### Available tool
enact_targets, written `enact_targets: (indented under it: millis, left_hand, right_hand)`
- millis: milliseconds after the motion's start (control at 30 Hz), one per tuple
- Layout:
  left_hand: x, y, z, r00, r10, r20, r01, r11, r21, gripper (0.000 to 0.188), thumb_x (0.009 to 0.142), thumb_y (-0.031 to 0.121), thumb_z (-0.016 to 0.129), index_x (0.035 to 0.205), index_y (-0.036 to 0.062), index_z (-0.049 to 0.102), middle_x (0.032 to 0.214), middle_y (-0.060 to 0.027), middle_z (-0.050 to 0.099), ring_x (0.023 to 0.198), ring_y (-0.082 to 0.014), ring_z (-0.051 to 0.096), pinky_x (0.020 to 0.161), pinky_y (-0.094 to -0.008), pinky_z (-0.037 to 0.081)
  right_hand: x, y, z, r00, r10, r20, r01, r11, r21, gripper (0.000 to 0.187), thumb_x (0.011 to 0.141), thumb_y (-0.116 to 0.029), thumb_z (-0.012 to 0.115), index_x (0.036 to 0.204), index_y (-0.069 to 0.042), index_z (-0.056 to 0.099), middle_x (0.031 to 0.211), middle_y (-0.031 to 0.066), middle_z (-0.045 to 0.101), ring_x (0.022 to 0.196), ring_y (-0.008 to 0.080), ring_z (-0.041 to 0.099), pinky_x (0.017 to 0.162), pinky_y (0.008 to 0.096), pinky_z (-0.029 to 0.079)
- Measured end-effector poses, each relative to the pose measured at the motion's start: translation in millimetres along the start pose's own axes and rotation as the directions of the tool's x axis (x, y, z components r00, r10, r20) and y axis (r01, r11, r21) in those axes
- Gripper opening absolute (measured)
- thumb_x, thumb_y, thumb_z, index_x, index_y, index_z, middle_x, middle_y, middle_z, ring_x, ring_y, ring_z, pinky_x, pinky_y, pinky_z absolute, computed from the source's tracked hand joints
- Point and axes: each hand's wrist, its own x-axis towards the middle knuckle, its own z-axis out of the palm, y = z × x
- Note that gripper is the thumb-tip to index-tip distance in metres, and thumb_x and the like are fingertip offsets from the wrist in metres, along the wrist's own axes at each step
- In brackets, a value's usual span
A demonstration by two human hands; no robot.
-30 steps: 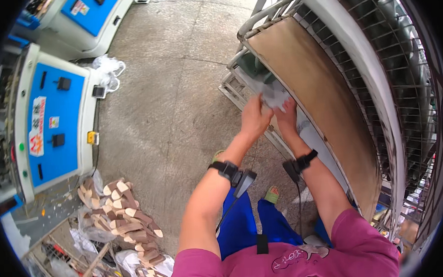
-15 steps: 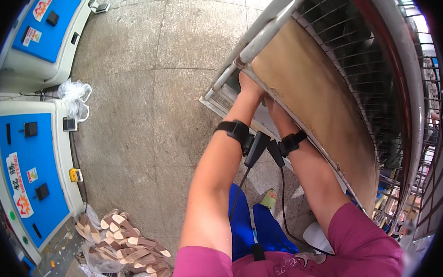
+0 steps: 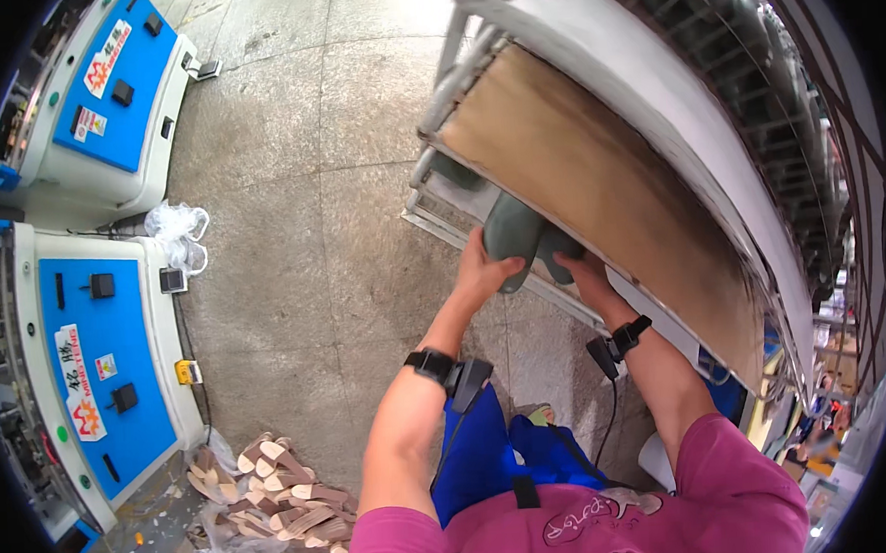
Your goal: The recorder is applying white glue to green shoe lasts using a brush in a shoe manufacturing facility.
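My left hand (image 3: 489, 273) grips a dark green shoe last (image 3: 512, 227), its thumb across the near end. Just to the right, my right hand (image 3: 587, 277) is closed on a second green shoe last (image 3: 554, 251), partly hidden by the fingers and board. Both lasts stick out toward me from beneath the tan board (image 3: 576, 139) of a metal rack (image 3: 433, 123). Farther left on the lower level, another dark green piece (image 3: 455, 172) shows in part. Each wrist wears a black strap with a small device.
White machines with blue panels (image 3: 106, 344) line the left side. A clear plastic bag (image 3: 175, 225) hangs beside them. Brown and cream sole-like pieces (image 3: 284, 490) lie piled at lower left. Grey floor (image 3: 273, 285) stretches between machines and rack, whose upper wire shelf (image 3: 712, 52) rises at right.
Both hands have come back toward me from under the board and moved apart. The green lasts, hidden before, now show in them. The whole view has shifted a little.
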Motion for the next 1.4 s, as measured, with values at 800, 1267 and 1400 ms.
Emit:
enact_targets:
  millis: [800, 1267, 1400]
  left_hand:
    - [-119, -54, 61, 0.719, -0.302, 0.626, 0.484, 0.864, -0.139, 0.070, 0.072, 0.010, 0.073, 0.129, -0.0098, 0.037, 0.116, -0.0143, 0.056, 0.107, -0.0224, 0.054, 0.092, -0.0320, 0.042]
    - [-226, -43, -199, 0.812, -0.355, 0.463, 0.326, 0.934, 0.144, 0.070, 0.067, 0.016, 0.078, 0.123, -0.0012, 0.039, 0.115, -0.0120, 0.052, 0.112, -0.0194, 0.048, 0.095, -0.0327, 0.039]
    - [-202, -37, -212, 0.853, -0.411, 0.321, 0.330, 0.902, 0.278, 0.078, 0.063, 0.020, 0.080, 0.123, -0.0015, 0.035, 0.117, -0.0179, 0.049, 0.113, -0.0272, 0.049, 0.093, -0.0369, 0.042]
  right_hand:
    - [-281, 175, -130, 0.945, 0.287, -0.159, -0.197, 0.883, 0.427, 0.046, 0.093, -0.028, 0.055, 0.128, -0.001, 0.046, 0.109, 0.0133, 0.061, 0.100, 0.0222, 0.060, 0.088, 0.0326, 0.047]
    - [-147, 15, 180, 0.836, 0.289, 0.466, -0.547, 0.377, 0.748, 0.061, 0.080, -0.052, 0.063, 0.125, -0.014, 0.048, 0.124, 0.0060, 0.053, 0.114, 0.0217, 0.051, 0.096, 0.0448, 0.041]
    - [-126, -23, 254, 0.822, 0.292, 0.488, -0.566, 0.517, 0.642, 0.063, 0.078, -0.046, 0.066, 0.125, -0.011, 0.043, 0.123, 0.0074, 0.049, 0.113, 0.0212, 0.049, 0.092, 0.0402, 0.043]
